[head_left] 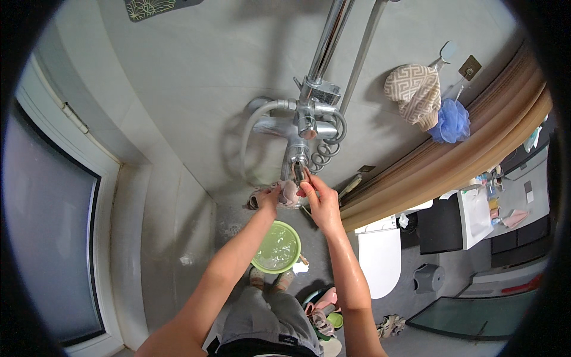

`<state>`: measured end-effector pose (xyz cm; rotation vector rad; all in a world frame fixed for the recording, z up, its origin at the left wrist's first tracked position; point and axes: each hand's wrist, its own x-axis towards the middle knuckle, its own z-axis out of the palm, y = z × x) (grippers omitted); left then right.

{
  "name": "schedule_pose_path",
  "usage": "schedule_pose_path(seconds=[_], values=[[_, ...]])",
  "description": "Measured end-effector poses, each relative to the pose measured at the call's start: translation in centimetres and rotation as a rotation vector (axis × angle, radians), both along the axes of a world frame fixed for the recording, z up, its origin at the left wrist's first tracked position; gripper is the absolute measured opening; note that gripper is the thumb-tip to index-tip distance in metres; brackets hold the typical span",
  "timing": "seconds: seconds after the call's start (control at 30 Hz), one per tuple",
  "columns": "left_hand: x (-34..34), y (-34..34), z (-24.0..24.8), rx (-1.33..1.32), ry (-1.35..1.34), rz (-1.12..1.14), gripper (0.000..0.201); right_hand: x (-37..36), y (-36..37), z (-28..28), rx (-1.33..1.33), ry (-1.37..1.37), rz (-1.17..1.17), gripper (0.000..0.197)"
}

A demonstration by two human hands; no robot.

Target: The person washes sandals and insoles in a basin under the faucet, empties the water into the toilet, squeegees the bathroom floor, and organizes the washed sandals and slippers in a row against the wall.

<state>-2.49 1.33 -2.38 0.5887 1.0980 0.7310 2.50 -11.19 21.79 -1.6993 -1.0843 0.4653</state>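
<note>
Grey trousers (253, 318), one pair, and your two bare forearms lie nearest the camera. Arm pose: your left forearm (221, 271) slants up and inward from the lower edge; your right forearm (351, 276) stands steeper, its skin shiny. Both hands meet below one chrome mixer tap (307, 126) on the wall.

Left hand (269, 199): back of it up, fingers closed over one pinkish shoe (290, 194). Right hand (322, 203): just beside it, thumb and fingers drawn into a narrow pinch next to one dark oval piece (298, 171) under the tap; you can't tell from this angle whether they grip that piece or the shoe's edge. Shoe's place: under the tap, beyond the far rim of one green basin (276, 271).

Counts: basin, one, with water in it, on the floor (363, 321). Your feet, two, just outside its near rim. White scrap (301, 268), one, near its right rim. Tub (307, 296), one, beside your right leg; pink and green items overlap inside its rim, too jumbled to count. Farther right, one toilet (379, 265) and one grey stool (429, 278). Hanging on the wall near the edge of the tan curtain (440, 160): one patterned cloth (411, 92), one blue puff (451, 122).
</note>
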Motion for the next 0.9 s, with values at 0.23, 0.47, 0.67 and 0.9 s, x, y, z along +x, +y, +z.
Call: schedule_pose_path(seconds=[0.23,0.47,0.67,0.9], values=[[1.7,-0.9,-3.5,0.113,0.001,-0.084,0.028,0.3,-1.0,0.4,-0.017,-0.001,-0.036,0.020],[3.4,0.1,-2.7,0.021,0.018,-0.272,0.037,1.1,-2.2,-0.4,-0.029,0.001,-0.035,0.021],[1.3,2.2,-5.1,-0.003,-0.220,-0.204,0.034,-0.2,-0.8,0.3,-0.061,-0.002,0.001,0.020],[0.9,-0.5,-3.4,0.462,0.219,-0.460,0.034,0.3,-1.0,-0.7,-0.071,-0.009,-0.024,0.020]])
